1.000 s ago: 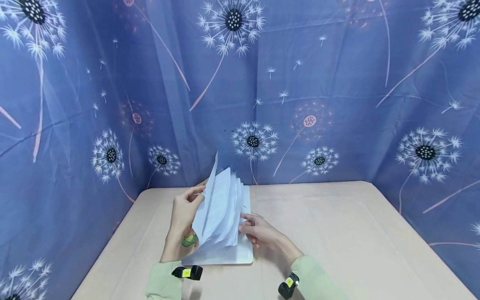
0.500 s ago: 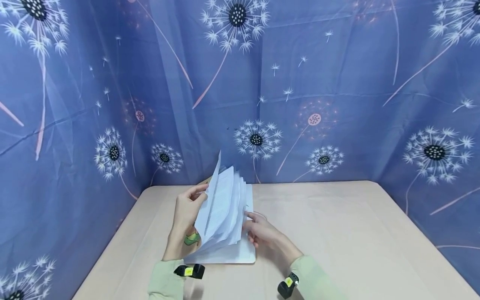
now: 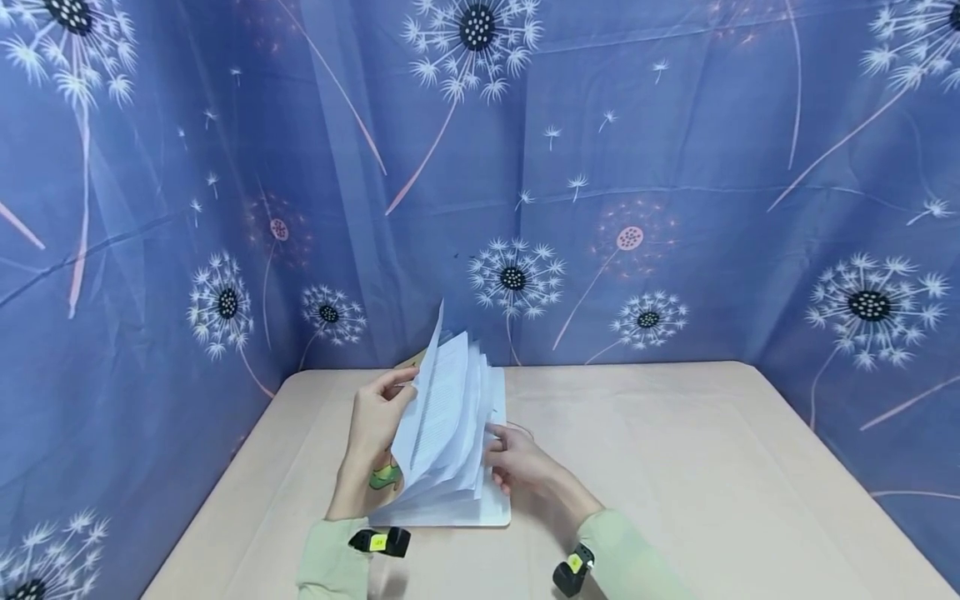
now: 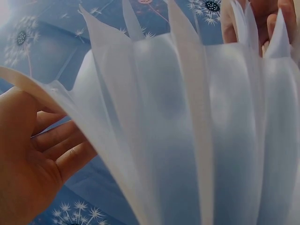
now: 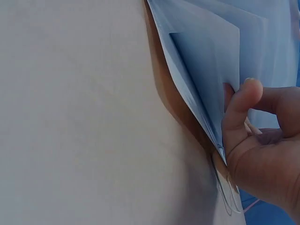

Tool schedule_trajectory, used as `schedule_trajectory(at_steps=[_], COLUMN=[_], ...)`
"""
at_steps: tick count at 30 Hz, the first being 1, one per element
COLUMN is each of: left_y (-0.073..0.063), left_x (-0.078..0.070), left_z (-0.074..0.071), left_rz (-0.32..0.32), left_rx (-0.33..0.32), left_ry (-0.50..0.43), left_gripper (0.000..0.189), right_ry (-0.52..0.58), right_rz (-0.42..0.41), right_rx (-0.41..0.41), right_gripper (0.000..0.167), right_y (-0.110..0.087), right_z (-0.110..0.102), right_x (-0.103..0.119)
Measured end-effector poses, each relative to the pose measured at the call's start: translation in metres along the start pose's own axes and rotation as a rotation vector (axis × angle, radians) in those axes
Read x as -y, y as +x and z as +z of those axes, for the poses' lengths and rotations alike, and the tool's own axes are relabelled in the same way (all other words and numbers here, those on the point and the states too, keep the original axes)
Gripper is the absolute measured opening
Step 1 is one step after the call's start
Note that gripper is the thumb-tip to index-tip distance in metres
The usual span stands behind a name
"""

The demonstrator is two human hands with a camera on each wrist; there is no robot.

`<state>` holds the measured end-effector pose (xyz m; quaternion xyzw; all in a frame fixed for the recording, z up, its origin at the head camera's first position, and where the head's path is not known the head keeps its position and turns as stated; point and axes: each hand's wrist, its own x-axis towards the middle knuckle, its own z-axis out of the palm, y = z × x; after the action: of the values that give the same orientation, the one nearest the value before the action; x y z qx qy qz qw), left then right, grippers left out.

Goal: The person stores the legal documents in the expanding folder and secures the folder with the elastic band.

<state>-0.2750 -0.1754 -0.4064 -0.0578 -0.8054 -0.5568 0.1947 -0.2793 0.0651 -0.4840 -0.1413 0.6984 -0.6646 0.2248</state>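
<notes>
A notebook (image 3: 442, 408) stands partly open on the table, its white leaves fanned out and some showing ruled lines. Its cover (image 3: 386, 477) is tan with a green drawing, seen below the left wrist. My left hand (image 3: 371, 421) holds up the cover and first leaves by their left edge, thumb on the inner side, fingers behind. At the opposite side, my right hand (image 3: 525, 460) pinches the edges of some pages (image 5: 206, 51) with curled fingers. Thin loops of cord (image 5: 227, 187) hang by the notebook's edge under that hand. Part of the fingertips is hidden by paper.
The table (image 3: 660, 467) has a pale cloth over it. Blue fabric (image 3: 585, 158) with a dandelion print hangs behind the table and along both sides. A black wrist camera (image 3: 380, 542) sits on each green sleeve.
The view has shifted slightly. My left hand keeps the cover raised in much the same pose, while the fingers of my right hand shift a little at the page edges.
</notes>
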Motion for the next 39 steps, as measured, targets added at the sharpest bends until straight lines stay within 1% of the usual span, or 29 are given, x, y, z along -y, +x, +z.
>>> schedule_trajectory(at_steps=[6,9,12,16,18,23,27,33,36,39], left_y=[-0.002,-0.002,-0.001,0.0,-0.001,-0.005,-0.007,-0.011,-0.015,-0.018], left_x=[-0.001,0.0,0.002,0.003,0.004,0.006,0.01,0.015,0.018,0.02], left_z=[0.003,0.006,0.009,0.015,0.02,0.034,0.047,0.063,0.069,0.073], left_rz=[-0.028,-0.044,-0.055,-0.048,-0.041,-0.036,-0.055,-0.067,-0.068,-0.047], left_rx=[0.01,0.028,0.054,0.077,0.088,0.116,0.144,0.252,0.302,0.341], left_ry=[-0.043,-0.076,-0.076,-0.002,0.013,-0.002,0.027,0.083,0.141,0.208], left_gripper=[0.03,0.031,0.031,0.03,0.031,0.032,0.032,0.035,0.037,0.038], right_ry=[-0.05,-0.12,-0.201,-0.272,-0.29,-0.338,-0.372,-0.405,-0.417,-0.421], right_rz=[0.008,-0.013,-0.034,-0.049,-0.054,-0.077,-0.1,-0.093,-0.072,-0.06], right_rx=[-0.023,-0.037,-0.061,-0.103,-0.119,-0.149,-0.158,-0.196,-0.216,-0.217], right_gripper=[0.075,0.072,0.069,0.067,0.063,0.056,0.052,0.047,0.046,0.046], right_y=[0.0,-0.003,-0.007,-0.013,-0.016,-0.021,-0.021,-0.02,-0.02,-0.019], right_z=[-0.002,-0.008,-0.015,-0.025,-0.03,-0.044,-0.053,-0.063,-0.068,-0.072], right_x=[0.0,0.002,0.005,0.011,0.012,0.01,0.007,0.005,0.004,0.003])
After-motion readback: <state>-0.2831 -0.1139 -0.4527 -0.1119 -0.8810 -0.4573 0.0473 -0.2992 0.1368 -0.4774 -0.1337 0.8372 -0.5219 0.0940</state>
